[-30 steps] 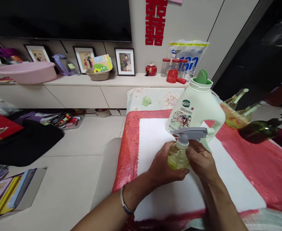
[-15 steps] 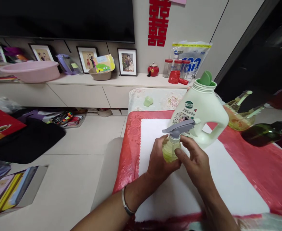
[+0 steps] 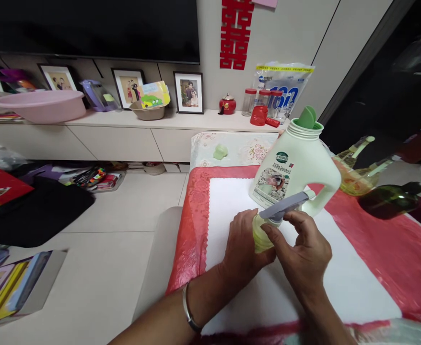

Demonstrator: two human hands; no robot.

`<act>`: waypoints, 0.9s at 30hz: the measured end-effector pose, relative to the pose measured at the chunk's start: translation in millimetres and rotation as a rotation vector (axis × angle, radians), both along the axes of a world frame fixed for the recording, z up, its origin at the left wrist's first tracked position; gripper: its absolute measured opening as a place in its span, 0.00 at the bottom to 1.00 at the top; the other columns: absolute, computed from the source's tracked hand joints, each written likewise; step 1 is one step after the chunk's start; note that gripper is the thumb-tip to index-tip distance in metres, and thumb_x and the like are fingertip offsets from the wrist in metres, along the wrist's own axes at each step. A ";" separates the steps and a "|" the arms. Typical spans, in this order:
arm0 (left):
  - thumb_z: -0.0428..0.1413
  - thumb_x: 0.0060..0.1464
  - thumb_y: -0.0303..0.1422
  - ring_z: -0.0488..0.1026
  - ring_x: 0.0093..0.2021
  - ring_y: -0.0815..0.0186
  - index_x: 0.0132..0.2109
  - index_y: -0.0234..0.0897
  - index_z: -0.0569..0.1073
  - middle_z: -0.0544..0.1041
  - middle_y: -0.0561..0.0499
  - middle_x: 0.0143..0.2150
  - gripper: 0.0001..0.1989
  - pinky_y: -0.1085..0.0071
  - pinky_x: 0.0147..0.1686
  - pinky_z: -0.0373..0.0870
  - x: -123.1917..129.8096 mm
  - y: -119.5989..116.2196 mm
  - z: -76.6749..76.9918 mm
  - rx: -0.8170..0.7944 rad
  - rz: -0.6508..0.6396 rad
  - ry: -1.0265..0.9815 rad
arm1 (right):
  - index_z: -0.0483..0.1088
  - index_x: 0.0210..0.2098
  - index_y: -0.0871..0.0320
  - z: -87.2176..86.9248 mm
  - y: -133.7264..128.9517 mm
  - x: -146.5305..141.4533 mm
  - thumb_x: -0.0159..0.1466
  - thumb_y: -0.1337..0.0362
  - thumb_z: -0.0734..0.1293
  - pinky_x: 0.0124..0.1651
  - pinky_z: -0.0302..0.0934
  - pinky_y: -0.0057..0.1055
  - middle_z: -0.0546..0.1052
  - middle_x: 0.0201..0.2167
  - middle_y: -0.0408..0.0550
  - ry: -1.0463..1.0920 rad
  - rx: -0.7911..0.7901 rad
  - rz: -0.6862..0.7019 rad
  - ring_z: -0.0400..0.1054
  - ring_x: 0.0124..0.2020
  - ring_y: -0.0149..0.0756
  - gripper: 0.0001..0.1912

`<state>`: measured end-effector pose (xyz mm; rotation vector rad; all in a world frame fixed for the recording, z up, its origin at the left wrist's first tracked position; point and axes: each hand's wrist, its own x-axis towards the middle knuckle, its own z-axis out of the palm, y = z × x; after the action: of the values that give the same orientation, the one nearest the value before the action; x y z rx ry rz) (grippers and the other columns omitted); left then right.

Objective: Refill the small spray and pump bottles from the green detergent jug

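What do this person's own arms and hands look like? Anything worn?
The left hand and right hand are ungloved; no sleeves show on the forearms. A narrow, silver-coloured bangle circles the left wrist.

The surface [image 3: 201,155] is dressed in a pale cloth printed with flowers [image 3: 258,152], which shows at the far end. Over most of it spreads a glossy red plastic sheet [image 3: 386,244], and on that lies a white rectangular mat with a scalloped edge [image 3: 350,273]. A large pale-green plastic jug with a loop handle [image 3: 300,163] stands upright on the mat's far part. A small, light-green crumpled-looking piece [image 3: 220,152] rests on the flowered cloth. Toward the right are two clear bottles of yellowish liquid [image 3: 354,184], with a shiny dark-green bottle [image 3: 388,201] just beside them.
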<state>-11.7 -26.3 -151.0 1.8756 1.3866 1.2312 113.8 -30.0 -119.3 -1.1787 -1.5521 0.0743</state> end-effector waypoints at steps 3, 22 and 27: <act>0.66 0.48 0.44 0.74 0.51 0.46 0.55 0.38 0.68 0.75 0.40 0.51 0.30 0.47 0.51 0.72 -0.1 -0.4 -1.2 0.022 0.000 0.003 | 0.71 0.46 0.57 6.4 -2.8 -0.8 0.67 0.58 0.73 0.47 0.67 0.30 0.75 0.43 0.45 -0.001 -0.013 0.034 0.73 0.42 0.35 0.13; 0.64 0.50 0.54 0.75 0.47 0.49 0.56 0.38 0.66 0.76 0.40 0.49 0.34 0.49 0.46 0.74 1.0 0.9 -5.1 0.148 0.042 0.079 | 0.71 0.47 0.57 15.7 -1.2 8.6 0.69 0.60 0.70 0.51 0.63 0.30 0.72 0.47 0.47 0.000 -0.090 0.242 0.69 0.49 0.35 0.10; 0.64 0.50 0.53 0.74 0.47 0.49 0.54 0.38 0.67 0.76 0.41 0.48 0.32 0.49 0.47 0.73 1.4 1.1 -3.3 0.112 0.061 0.054 | 0.71 0.56 0.54 17.9 1.9 11.3 0.69 0.58 0.71 0.58 0.62 0.30 0.71 0.53 0.48 -0.001 -0.130 0.315 0.66 0.55 0.36 0.18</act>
<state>-10.3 -25.3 -154.3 1.9680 1.4402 1.3214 125.1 -28.1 -101.3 -1.0237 -1.7438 0.3871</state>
